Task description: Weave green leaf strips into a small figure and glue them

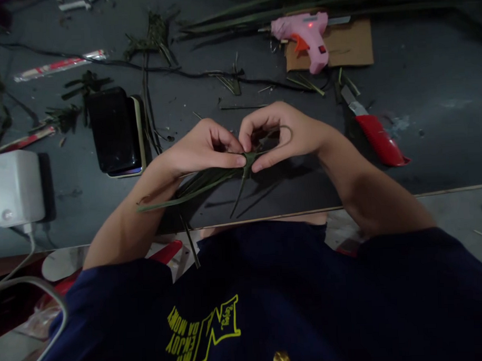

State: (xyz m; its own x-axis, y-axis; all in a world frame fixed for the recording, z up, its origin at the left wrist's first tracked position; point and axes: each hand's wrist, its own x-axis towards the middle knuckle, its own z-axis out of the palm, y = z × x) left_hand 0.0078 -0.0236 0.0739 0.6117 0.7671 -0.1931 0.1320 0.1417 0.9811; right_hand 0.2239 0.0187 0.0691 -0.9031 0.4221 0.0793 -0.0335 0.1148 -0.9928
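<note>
Leaf piece (248,160), green, one: located at the centre of the frame, between both hands, above the table's near edge (274,219). Long axis laid slantwise; long blades trailed to the lower left, a thin stalk pointed down and slightly left, a fine loop bent to the right.

Left hand (204,145): thumb and forefinger closed in a pinch on the knotted part. Right hand (292,130): thumb and forefinger curved, their tips brought near each other with the knotted part held between.

Table (428,105), dark grey: near edge run across the frame below the hands, rising slightly to the right; a strip of tabletop left between hands and edge. Room to the left bounded by stacked phones (112,132); room to the right by a knife (377,133), red-handled, blade pointed to the upper left.

Glue gun (309,38), pink, upper right, set over cardboard (353,45). Black cord (205,75): strung above the hands. Charger (18,188), white: far left.
</note>
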